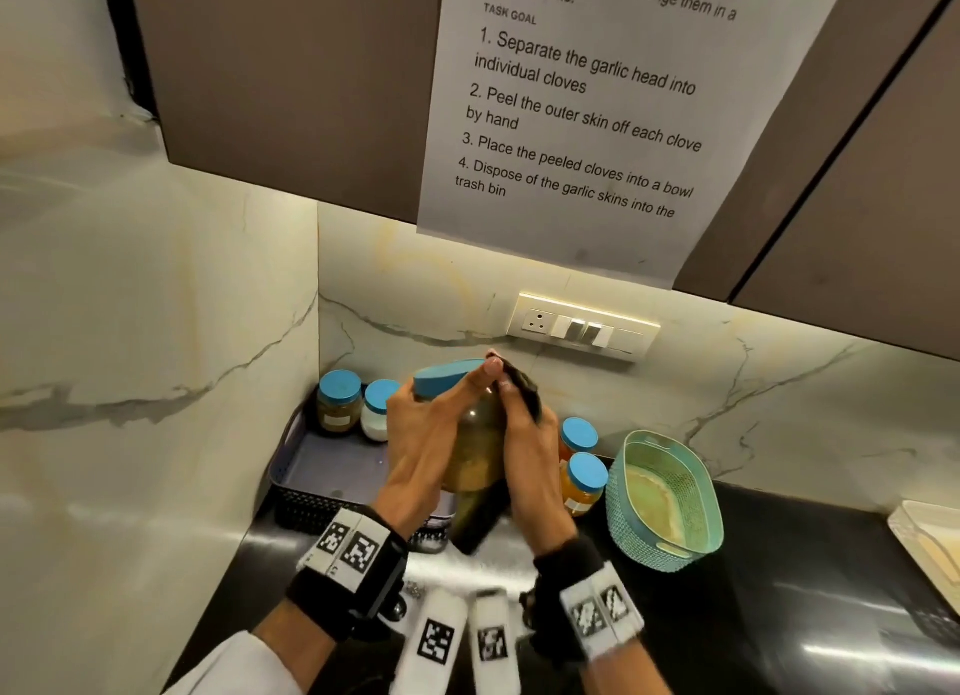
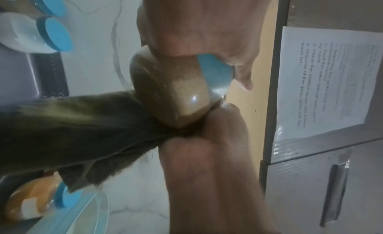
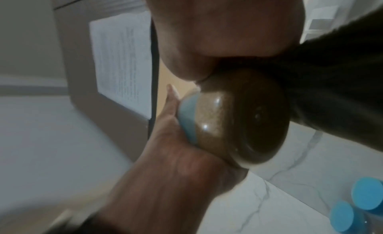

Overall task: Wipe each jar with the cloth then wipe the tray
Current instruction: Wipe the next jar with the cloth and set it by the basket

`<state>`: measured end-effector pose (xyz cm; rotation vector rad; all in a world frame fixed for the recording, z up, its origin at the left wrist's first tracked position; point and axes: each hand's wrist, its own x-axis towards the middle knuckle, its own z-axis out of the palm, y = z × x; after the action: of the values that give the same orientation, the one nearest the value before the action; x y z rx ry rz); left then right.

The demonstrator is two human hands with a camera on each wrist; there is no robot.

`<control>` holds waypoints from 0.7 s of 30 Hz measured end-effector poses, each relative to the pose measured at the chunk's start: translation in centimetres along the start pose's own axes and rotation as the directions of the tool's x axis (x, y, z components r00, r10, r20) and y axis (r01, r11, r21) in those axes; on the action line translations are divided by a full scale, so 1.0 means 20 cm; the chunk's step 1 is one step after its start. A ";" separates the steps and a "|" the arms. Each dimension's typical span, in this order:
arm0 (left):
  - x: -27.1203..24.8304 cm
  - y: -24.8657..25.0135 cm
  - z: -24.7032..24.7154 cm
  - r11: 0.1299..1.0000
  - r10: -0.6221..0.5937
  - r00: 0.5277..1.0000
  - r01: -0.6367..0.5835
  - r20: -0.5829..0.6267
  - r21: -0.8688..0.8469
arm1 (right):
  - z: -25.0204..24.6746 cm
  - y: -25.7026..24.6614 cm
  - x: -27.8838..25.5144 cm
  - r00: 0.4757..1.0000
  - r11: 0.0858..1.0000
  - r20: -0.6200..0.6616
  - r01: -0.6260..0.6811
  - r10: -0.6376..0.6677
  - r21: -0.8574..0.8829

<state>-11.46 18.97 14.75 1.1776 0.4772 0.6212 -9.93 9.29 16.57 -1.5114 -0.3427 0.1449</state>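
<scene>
Jar (image 1: 475, 450) is tilting above the tray (image 1: 311, 468) as I'm gripping it in my left hand (image 1: 426, 445) and rubbing the cloth (image 1: 522, 390) held in my right hand (image 1: 530, 460), so it may slip.

A teal perforated basket (image 1: 667, 502) (a pale lining was seen inside) was set on the black bench (image 1: 779, 606). A printed instruction sheet (image 1: 587, 117) was taped to the brown cabinet (image 1: 291, 86), above a switch plate (image 1: 584, 325) mounted on the marbled backsplash (image 1: 156, 330). A white tray edge (image 1: 930, 543) was glimpsed at far right.
</scene>
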 end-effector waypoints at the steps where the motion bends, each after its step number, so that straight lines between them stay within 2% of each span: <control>1: -0.01 -0.01 0.01 1.000 -0.002 1.000 0.002 0.005 0.002 | -0.01 -0.02 0.02 1.000 1.000 0.013 -0.023 0.023 0.013; 4: 0.02 0.01 -0.01 1.000 -0.009 1.000 0.009 0.004 -0.010 | 0.00 -0.01 -0.10 0.999 0.999 0.006 0.043 -0.043 0.013; 6: 0.05 0.04 -0.04 1.000 -0.011 1.000 0.010 -0.023 -0.028 | 0.06 0.03 -0.22 0.991 0.992 0.050 0.121 -0.122 0.022; 8: 0.06 0.04 -0.06 0.999 -0.008 0.999 0.006 -0.040 -0.042 | 0.09 0.07 -0.23 0.982 0.984 0.060 0.179 -0.180 0.015; 13: 0.03 0.03 -0.03 1.000 0.010 0.999 -0.011 -0.033 -0.017 | 0.07 0.04 -0.03 0.996 0.996 -0.009 0.091 -0.091 0.012; 18: 0.07 0.03 -0.07 0.996 -0.057 0.998 0.056 -0.011 -0.069 | 0.14 0.19 -0.15 0.959 0.955 0.034 0.284 -0.282 -0.088; 19: 0.06 0.02 -0.07 0.994 -0.085 0.996 0.086 0.015 -0.072 | 0.13 0.20 -0.12 0.966 0.962 0.042 0.259 -0.256 -0.089; 21: 0.02 -0.01 -0.07 0.988 -0.130 0.987 0.136 0.091 -0.070 | 0.08 0.20 -0.04 0.992 0.990 0.046 0.123 -0.120 -0.065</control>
<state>-12.10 20.24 14.13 1.0865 0.4513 0.4673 -10.65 10.90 12.58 -1.5515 -0.4758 0.0691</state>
